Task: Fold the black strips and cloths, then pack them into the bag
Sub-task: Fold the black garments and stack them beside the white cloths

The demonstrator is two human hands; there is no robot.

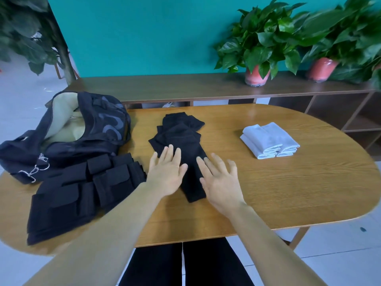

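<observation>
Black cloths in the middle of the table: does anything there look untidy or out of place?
Yes, slightly. The pile of black cloths is askew: the layers are fanned at different angles, corners sticking out. The folded white towels and the folded black strips lie neater. Both hands, left and right, are open, fingers on the pile.

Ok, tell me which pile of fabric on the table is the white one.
The folded white cloths on the right side of the table, lying apart from both hands. The other two piles, the cloths in the middle and the strips on the left, are black.
</observation>
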